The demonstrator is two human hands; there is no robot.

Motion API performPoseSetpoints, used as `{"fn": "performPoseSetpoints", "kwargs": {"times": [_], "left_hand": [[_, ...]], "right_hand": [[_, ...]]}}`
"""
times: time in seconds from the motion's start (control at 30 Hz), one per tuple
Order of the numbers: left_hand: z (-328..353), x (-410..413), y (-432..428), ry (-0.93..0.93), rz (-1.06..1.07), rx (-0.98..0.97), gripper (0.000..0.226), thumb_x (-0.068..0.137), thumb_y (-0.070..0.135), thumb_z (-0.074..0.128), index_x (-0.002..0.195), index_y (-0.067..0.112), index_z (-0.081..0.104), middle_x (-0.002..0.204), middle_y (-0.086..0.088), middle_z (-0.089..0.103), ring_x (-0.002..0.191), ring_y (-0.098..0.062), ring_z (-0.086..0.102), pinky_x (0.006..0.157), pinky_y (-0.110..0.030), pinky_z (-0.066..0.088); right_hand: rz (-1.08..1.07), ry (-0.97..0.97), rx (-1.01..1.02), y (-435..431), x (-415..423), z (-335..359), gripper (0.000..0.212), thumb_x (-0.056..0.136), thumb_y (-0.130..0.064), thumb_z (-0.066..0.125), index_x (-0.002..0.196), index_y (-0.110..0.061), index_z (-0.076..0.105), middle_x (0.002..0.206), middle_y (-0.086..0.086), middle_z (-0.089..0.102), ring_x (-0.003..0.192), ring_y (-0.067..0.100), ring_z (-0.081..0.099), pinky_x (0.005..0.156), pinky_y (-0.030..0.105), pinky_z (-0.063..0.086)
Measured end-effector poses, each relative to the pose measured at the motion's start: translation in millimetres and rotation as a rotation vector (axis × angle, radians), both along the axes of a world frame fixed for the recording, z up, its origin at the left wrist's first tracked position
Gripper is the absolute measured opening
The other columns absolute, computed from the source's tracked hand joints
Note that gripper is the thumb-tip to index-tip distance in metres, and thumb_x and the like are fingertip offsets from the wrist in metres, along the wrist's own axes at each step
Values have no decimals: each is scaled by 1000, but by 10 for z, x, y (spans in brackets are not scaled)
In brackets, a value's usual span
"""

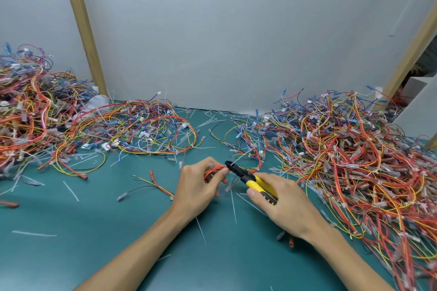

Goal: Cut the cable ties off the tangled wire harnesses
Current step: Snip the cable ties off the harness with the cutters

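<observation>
In the lower centre of the frame two bare forearms are seen reaching up over the green bench (82, 231), on which white tie offcuts (233, 207) are scattered. Just above, the right hand (286, 208) is wrapped round the yellow grips of the side cutters (248, 177), and a loop of red and orange harness wires (212, 169) is pinched in the curled fingers (222, 173) of the left hand (196, 186). The black cutter nose is set just beside that pinch, at a white cable tie (237, 160) whose tail sticks up to the right. Whether the blades take in the tie alone or a wire as well cannot be told. If a wire is caught, its insulation is likely to be nicked or severed, and the left fingertips lie near enough to be pinched should the nose slip. The held loop runs on towards the large heap (354, 160) at the right of the frame, so a tug could drag more tangle across. Farther up, looser harnesses (146, 130) are spread left of centre and a second heap (28, 113) is banked at the left edge. Behind everything a pale wall (236, 30) is braced by wooden posts (80, 19).
</observation>
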State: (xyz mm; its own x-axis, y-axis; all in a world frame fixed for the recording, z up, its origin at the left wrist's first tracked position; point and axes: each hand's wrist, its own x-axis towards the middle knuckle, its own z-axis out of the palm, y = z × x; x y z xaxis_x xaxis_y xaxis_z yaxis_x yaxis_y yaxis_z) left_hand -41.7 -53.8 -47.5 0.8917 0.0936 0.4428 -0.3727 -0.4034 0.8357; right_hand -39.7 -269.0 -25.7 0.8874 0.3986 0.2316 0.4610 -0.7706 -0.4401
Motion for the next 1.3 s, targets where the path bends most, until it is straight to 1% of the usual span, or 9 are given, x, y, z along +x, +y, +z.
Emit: {"fn": "performPoseSetpoints", "kwargs": {"times": [0.17, 0.3, 0.4, 0.5, 0.67, 0.9, 1.0, 1.07, 1.3], "left_hand": [[-16, 6, 10, -21, 0, -2, 11, 92, 18, 67, 81, 20, 65, 68, 11, 71, 40, -11, 59, 48, -16, 43], [-24, 13, 12, -26, 4, -1, 12, 91, 16, 68, 80, 19, 65, 67, 12, 70, 39, -11, 58, 48, -16, 43], [-27, 17, 12, -20, 1, 15, 12, 91, 16, 68, 80, 20, 65, 67, 12, 70, 40, -12, 59, 48, -16, 43], [-23, 14, 13, -24, -6, 29, 12, 91, 17, 68, 80, 20, 65, 67, 13, 70, 40, -11, 59, 48, -17, 44], [-21, 11, 13, -29, -2, 40, 11, 91, 17, 68, 81, 17, 65, 67, 13, 70, 41, -11, 60, 49, -19, 45], [-24, 18, 12, -28, -2, 38, 11, 91, 17, 68, 81, 17, 65, 66, 12, 70, 41, -10, 60, 49, -19, 46], [-25, 15, 11, -40, -9, 40, 11, 91, 18, 67, 81, 18, 65, 67, 12, 69, 41, -9, 59, 49, -18, 45], [-21, 10, 9, -48, -18, 42, 11, 92, 18, 67, 81, 19, 65, 67, 12, 70, 41, -9, 59, 49, -19, 46], [5, 2, -11, -57, -18, 74, 12, 91, 20, 68, 80, 17, 64, 67, 13, 70, 44, -4, 59, 54, -22, 47]], "right_hand": [[23, 32, 85, -19, 7, 15, 45, 82, -71, 43, 94, -34, 64, 66, -8, 58, 59, 8, 49, 55, 22, 36], [56, 65, 141, -13, 7, 14, 40, 86, -67, 43, 82, -33, 64, 61, -2, 51, 54, 9, 41, 54, 27, 33], [54, 82, 116, -4, 8, 33, 35, 95, -59, 44, 69, -39, 55, 63, 6, 52, 57, 17, 42, 60, 40, 39], [42, 90, 94, -1, 8, 55, 40, 96, -55, 45, 63, -33, 50, 62, 10, 51, 58, 22, 44, 61, 45, 40], [18, 85, 52, 23, 3, 67, 51, 97, -54, 42, 63, -16, 47, 59, 12, 51, 58, 26, 45, 62, 46, 41], [10, 146, 47, 6, 38, 69, 54, 97, -55, 38, 68, -10, 51, 62, 13, 58, 56, 26, 54, 61, 39, 47], [22, 269, 98, -18, 73, 81, 51, 99, -53, 40, 72, -14, 60, 62, 7, 64, 47, 16, 60, 47, 27, 48], [31, 391, 162, -47, 98, 97, 50, 99, -53, 42, 77, -14, 65, 62, 7, 65, 48, 15, 59, 44, 28, 49], [92, 646, 341, -93, 146, 124, 56, 95, -57, 43, 81, -9, 69, 64, 10, 63, 49, 22, 56, 48, 28, 46]]}}
